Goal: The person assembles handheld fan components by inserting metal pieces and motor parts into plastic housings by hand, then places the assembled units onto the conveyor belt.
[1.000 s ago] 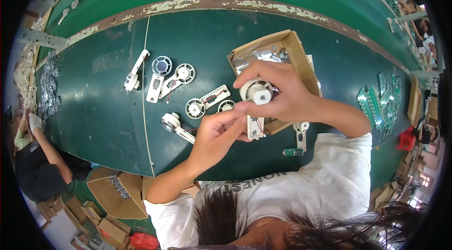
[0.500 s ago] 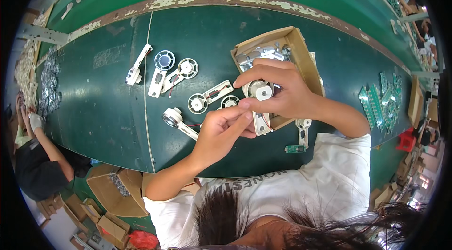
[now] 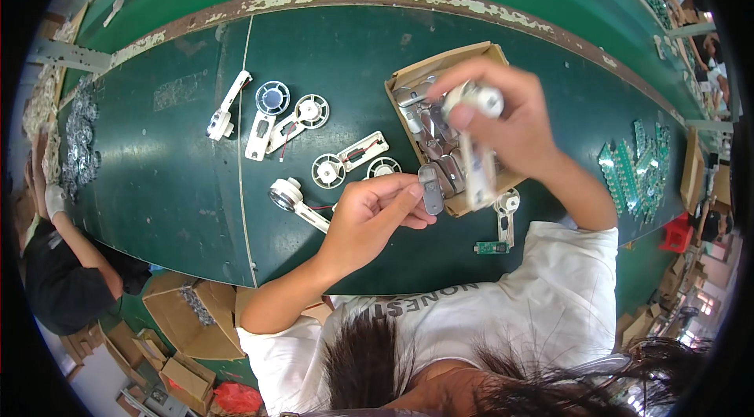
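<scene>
A small grey elongated cover with rounded ends is pinched between the thumb and fingers of my left hand. Over the cardboard box, my right hand grips a white motor assembly, blurred by motion, its round head between thumb and fingers and its long arm pointing down. The box contains several shiny grey covers. To the left of my hands lie several similar white assemblies with round spoked heads, some showing red wires.
Beside my right forearm, another white assembly has a small green circuit board at its end. A pile of green circuit boards lies far right. Clear parts are heaped at far left, near another person's gloved hand.
My right hand has lifted the white assembly up and right, away from my left hand. The grey cover in my left hand now shows, as do more of the covers in the box.
</scene>
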Demonstrator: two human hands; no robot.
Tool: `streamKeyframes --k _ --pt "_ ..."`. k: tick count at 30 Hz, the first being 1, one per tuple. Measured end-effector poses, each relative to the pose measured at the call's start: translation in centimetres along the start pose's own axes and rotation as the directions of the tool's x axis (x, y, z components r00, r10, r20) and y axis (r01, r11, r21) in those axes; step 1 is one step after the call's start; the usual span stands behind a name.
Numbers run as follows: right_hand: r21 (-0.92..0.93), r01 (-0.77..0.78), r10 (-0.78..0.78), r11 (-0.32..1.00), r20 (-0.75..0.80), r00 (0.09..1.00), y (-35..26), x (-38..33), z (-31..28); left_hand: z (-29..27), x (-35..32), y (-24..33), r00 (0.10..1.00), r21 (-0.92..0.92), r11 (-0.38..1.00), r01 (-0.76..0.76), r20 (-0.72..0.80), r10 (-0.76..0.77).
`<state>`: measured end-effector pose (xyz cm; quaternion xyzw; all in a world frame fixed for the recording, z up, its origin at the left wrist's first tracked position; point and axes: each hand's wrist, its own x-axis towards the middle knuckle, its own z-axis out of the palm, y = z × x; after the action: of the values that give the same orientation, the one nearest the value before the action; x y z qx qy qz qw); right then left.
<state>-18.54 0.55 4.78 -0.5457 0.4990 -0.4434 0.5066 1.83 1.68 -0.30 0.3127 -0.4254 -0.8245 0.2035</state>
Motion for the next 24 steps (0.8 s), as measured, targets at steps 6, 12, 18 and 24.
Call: streamKeyframes --k 6,12,18,24 --pt "-0.347 0.249 -0.277 0.904 -0.033 0.960 0.8 0.2 -1.9 0.1 0.2 0.3 1.000 0.025 0.999 0.025 0.005 -0.025" --pt "-0.416 0.152 -0.245 0.897 -0.179 0.953 -0.2 4.9 -4.5 0.1 0.2 0.3 0.999 0.024 0.999 0.043 0.004 -0.044" --pt "-0.619 0.268 -0.356 0.738 -0.020 0.934 0.6 7.0 -3.8 -0.8 0.5 0.7 0.999 -0.016 0.999 0.041 -0.025 -0.041" --pt "-0.661 0.197 -0.245 0.724 0.021 0.969 2.1 12.8 -7.1 -1.2 0.0 1.4 0.996 -0.063 0.994 0.088 -0.029 -0.090"
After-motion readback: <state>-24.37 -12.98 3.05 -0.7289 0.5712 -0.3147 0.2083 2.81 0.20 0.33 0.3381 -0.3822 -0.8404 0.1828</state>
